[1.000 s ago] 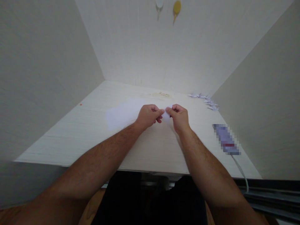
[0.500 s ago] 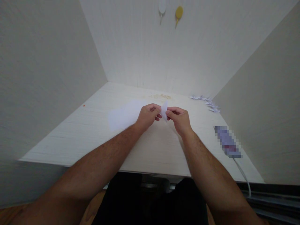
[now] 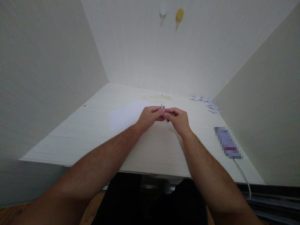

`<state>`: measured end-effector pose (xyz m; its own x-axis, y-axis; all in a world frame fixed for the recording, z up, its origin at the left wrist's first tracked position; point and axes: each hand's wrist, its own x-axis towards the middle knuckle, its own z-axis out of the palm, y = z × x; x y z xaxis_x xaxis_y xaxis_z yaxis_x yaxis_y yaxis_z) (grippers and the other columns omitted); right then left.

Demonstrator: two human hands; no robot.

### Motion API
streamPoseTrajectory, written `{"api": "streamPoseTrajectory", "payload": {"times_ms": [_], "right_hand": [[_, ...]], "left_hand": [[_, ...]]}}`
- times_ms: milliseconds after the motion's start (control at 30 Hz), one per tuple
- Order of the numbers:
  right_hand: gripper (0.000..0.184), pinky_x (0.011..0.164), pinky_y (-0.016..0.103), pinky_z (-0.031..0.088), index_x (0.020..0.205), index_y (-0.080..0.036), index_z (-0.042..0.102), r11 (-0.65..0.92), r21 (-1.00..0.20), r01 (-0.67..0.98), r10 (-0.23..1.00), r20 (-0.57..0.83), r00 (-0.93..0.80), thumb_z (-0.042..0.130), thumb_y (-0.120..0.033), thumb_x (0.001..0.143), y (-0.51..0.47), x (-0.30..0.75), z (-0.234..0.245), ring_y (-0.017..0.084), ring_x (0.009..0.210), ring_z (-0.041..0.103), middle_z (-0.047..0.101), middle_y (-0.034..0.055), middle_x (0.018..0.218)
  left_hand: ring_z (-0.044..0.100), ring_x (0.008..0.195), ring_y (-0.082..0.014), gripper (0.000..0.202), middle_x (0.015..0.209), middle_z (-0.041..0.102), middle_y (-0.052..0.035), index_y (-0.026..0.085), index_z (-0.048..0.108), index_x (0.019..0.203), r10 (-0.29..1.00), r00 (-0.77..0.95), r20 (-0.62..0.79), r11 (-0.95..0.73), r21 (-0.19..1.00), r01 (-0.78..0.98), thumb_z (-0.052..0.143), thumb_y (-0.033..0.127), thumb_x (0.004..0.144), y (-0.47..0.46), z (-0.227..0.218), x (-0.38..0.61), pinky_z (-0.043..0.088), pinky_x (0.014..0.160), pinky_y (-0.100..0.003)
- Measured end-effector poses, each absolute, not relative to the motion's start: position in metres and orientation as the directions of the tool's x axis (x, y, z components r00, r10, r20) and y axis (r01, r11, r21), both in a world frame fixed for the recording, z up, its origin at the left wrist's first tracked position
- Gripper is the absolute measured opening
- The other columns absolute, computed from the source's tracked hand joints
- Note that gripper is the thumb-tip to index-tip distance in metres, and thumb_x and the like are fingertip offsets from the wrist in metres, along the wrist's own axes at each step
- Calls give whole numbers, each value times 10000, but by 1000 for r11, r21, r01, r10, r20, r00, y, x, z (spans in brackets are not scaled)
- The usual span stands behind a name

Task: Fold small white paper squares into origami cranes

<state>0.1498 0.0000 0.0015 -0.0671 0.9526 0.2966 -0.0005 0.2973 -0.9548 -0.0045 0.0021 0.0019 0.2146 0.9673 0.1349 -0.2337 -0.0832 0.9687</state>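
Observation:
Between my two hands a small folded piece of white paper (image 3: 161, 106) is held above the desk, seen nearly edge-on. My left hand (image 3: 151, 116) pinches it from the left with thumb and fingers. From the right, my right hand (image 3: 178, 118) pinches it too, fingertips close to those of the left. Most of the paper is hidden behind the fingers. White paper sheets (image 3: 124, 115) lie flat on the desk beside my left hand.
Several small folded paper cranes (image 3: 206, 101) stand in the back right corner of the white desk (image 3: 154, 150). A blurred-out phone-like object (image 3: 227, 142) with a cable (image 3: 242, 175) lies at the right. Two hooks, one yellow (image 3: 179, 14), are on the back wall.
The folded paper has turned from showing its flat face to nearly edge-on. My left hand has moved slightly right, bringing the fingertips of both hands together.

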Motion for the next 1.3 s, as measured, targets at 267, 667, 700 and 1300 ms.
{"api": "streamPoseTrajectory", "payload": {"times_ms": [267, 667, 700, 1300], "right_hand": [[239, 519, 264, 487, 885, -164, 719, 349, -926, 142, 934, 356, 26, 707, -345, 729, 1, 151, 0, 112, 534, 568, 669, 8, 650], [258, 723, 297, 475, 1074, -183, 646, 458, -415, 786, 799, 580, -159, 519, -232, 855, -2, 150, -3, 176, 799, 619, 697, 72, 966], [229, 714, 295, 463, 1035, -186, 652, 445, -392, 805, 806, 567, -169, 525, -236, 851, -2, 150, -2, 175, 785, 613, 695, 66, 943], [153, 555, 258, 376, 918, -231, 561, 300, -661, 688, 876, 476, 75, 594, -296, 783, -6, 142, -5, 155, 596, 568, 659, -3, 703]], "left_hand": [[697, 764, -188, 439, 874, 737, -92, 134, 735, 1031, 964, 216, 152, -118, 980, -163, 706, 468, 749, 3, 2, -5, 580, 749, -345], [712, 788, -204, 453, 883, 759, -55, 200, 729, 1105, 959, 68, 276, -283, 910, 302, 683, 481, 752, 7, -8, -2, 571, 723, -299], [712, 804, -206, 443, 905, 759, -52, 209, 732, 1099, 956, 54, 289, -290, 897, 333, 687, 477, 748, 7, -8, -1, 570, 732, -300], [710, 829, -221, 404, 895, 758, -78, 172, 733, 1056, 963, 101, 252, -266, 949, 171, 717, 403, 725, -2, 0, 5, 556, 760, -311]]}}
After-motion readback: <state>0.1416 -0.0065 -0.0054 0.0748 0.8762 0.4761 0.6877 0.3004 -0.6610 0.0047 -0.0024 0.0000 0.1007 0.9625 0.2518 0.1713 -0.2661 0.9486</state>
